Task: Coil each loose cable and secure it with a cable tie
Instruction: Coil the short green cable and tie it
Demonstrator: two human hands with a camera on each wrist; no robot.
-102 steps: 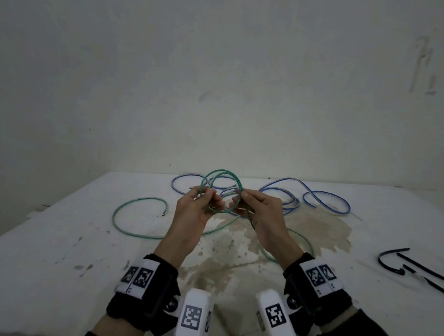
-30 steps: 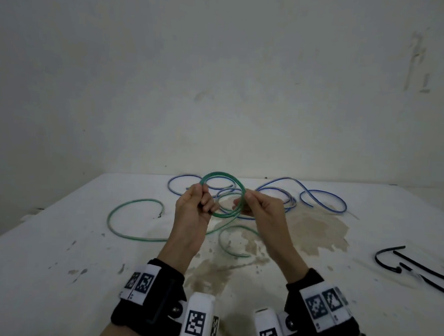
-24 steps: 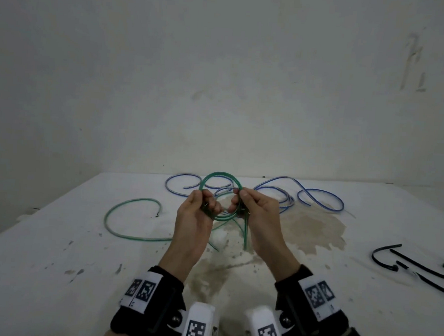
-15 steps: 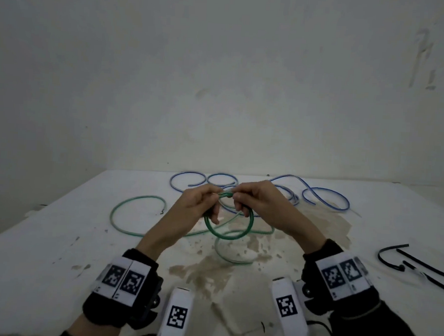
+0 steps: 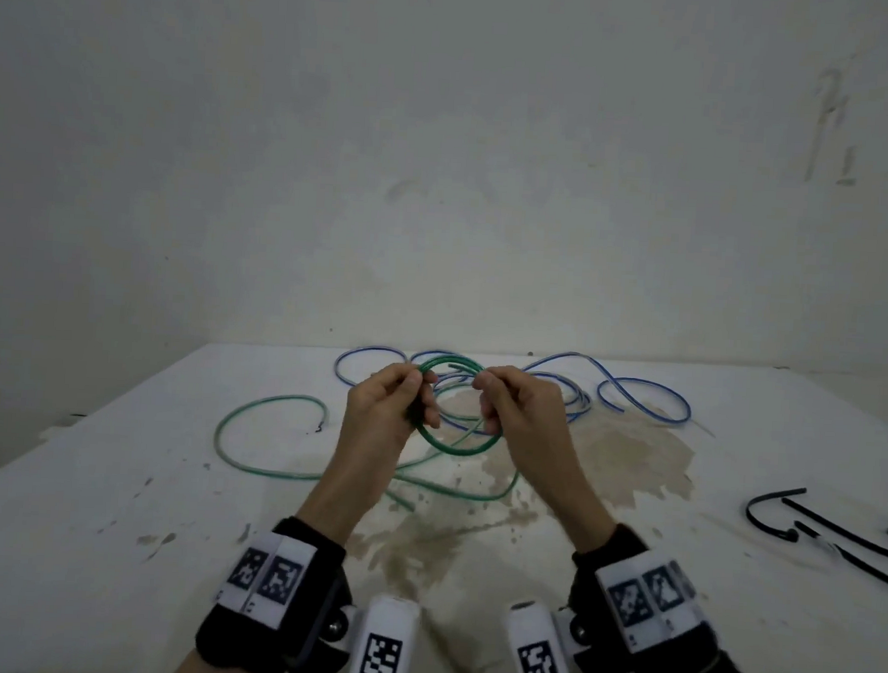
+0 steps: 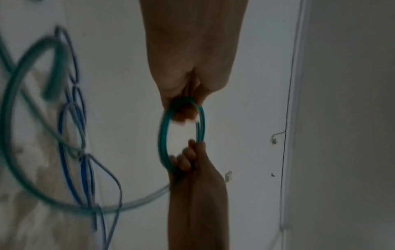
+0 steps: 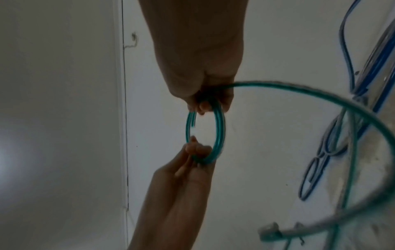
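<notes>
Both hands (image 5: 456, 406) gripped the green cable (image 5: 456, 447) coil above the worktop (image 5: 114, 499), its tail lying loose below; judged the loops needed stacking evenly, pinched tight.

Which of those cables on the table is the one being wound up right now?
The green cable: both the left hand and right hand hold its small coil in the air. The blue cable lies untouched on the table behind.
</notes>
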